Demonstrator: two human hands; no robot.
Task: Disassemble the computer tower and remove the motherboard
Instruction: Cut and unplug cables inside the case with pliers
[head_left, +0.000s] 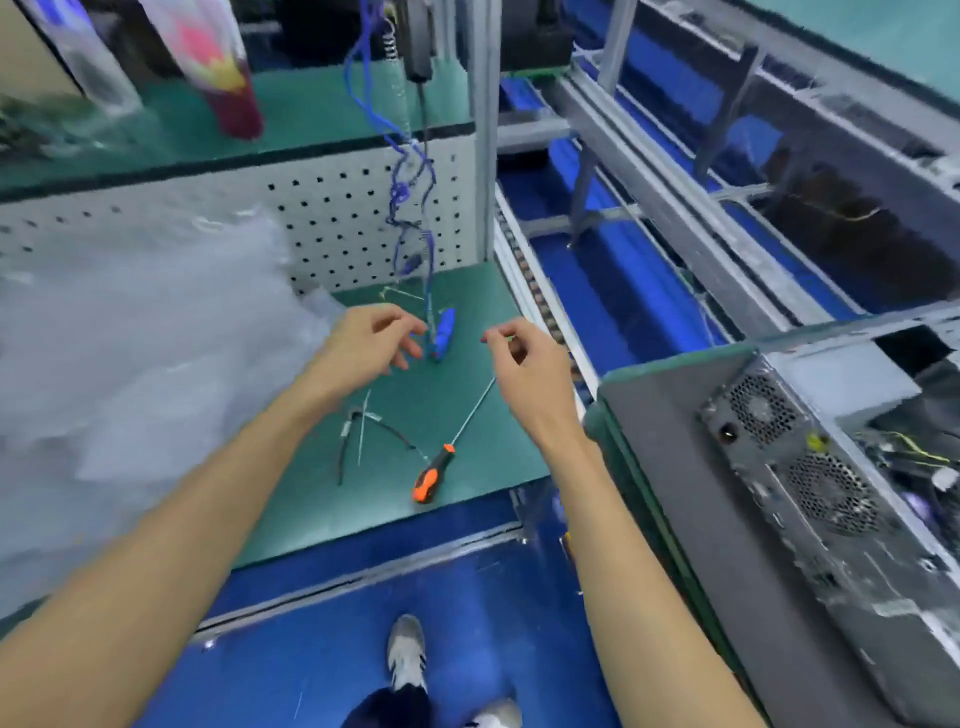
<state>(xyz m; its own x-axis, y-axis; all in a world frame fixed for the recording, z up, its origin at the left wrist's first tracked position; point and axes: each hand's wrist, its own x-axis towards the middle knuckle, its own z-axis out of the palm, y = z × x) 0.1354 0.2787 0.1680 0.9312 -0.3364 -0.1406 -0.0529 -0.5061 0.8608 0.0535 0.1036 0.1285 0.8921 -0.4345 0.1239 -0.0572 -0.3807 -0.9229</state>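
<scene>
The computer tower (810, 499) lies on its side at the right, its rear fan grilles facing me and its open side turned up with wires showing. My left hand (366, 345) hovers over the green mat (467, 291) with loosely curled fingers and holds nothing; it is just left of a blue tool (444, 332) that hangs on a blue coiled cable (410, 208). My right hand (522, 364) hovers to the right of that tool, thumb and forefinger pinched together; whether anything is between them is too small to tell. An orange-and-black screwdriver (432, 475) lies on the mat below both hands.
Loose black wires and cable ties (363, 431) lie left of the screwdriver. Crumpled clear plastic bags (140, 353) cover the bench's left side before a white pegboard (337, 208). A conveyor with metal rails (649, 208) runs to the right. Blue floor and my shoes (408, 654) are below.
</scene>
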